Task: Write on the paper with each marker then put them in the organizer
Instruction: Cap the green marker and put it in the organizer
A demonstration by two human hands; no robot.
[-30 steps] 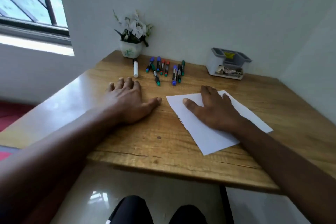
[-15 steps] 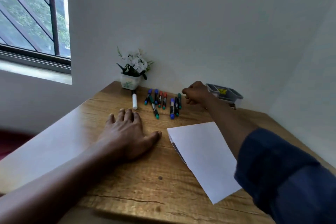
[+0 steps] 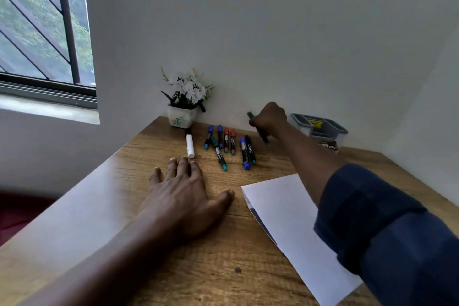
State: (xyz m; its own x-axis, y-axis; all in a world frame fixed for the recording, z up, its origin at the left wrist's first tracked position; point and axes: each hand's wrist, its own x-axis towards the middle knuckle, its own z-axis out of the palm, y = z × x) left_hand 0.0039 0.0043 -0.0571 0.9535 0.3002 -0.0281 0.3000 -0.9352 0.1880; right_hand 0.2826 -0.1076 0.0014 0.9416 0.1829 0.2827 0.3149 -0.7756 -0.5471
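The right hand [image 3: 269, 119] grips a green marker [image 3: 250, 115] above the table [image 3: 173, 268] beside the organizer [image 3: 320, 128] — other markers [image 3: 232, 145] lie left of it, paper [image 3: 285, 211] nearer — while the left hand [image 3: 183, 196] rests flat, fingers spread.

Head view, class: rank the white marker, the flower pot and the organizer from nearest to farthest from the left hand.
1. White marker, just beyond the left hand's fingertips.
2. Flower pot, behind it at the wall.
3. Organizer, far right at the wall.

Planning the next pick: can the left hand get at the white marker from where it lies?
Probably yes. The left hand lies flat and empty, fingertips just short of the white marker, with only bare table between.
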